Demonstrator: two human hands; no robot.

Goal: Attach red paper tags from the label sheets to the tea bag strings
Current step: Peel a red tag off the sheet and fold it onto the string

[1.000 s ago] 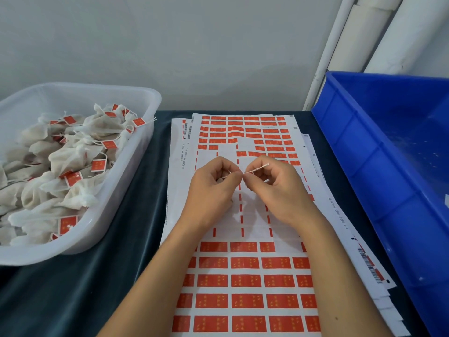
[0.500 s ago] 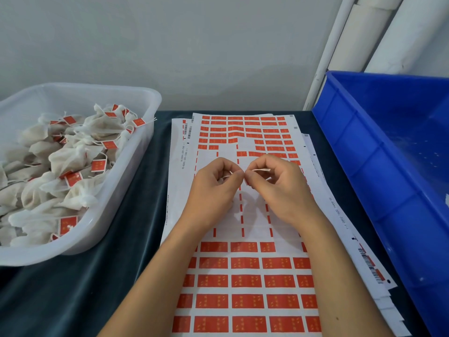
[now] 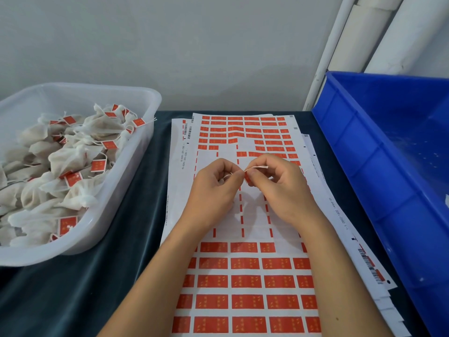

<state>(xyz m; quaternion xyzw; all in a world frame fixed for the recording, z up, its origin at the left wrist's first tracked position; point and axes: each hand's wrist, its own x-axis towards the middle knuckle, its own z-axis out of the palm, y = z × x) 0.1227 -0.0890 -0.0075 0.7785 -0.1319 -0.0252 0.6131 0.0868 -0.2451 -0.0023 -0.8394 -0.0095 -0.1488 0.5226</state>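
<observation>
Red tag (image 3: 246, 177) and string (image 3: 256, 168) pinched between both hands (image 3: 213, 190) (image 3: 281, 188).

Evenly lit, soft and diffuse, no harsh glare. Faint shadows under the hands (image 3: 255, 188) on the sheets (image 3: 247, 283). Slightly soft throughout. Wide-angle bending at the edges, pipes (image 3: 379, 32) leaning, bin (image 3: 364, 166) stretched.

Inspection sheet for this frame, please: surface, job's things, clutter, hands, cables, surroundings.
Surface: table under dark cloth.
Job's things: label sheets stacked at centre, middle rows of the top sheet peeled; white tub at left holds tagged tea bags.
Clutter: nothing seen.
Hands: left hand pinches the string; right hand pinches a red tag on it.
Cables: nothing seen.
Surroundings: blue bin at right, grey wall, white pipes.
</observation>
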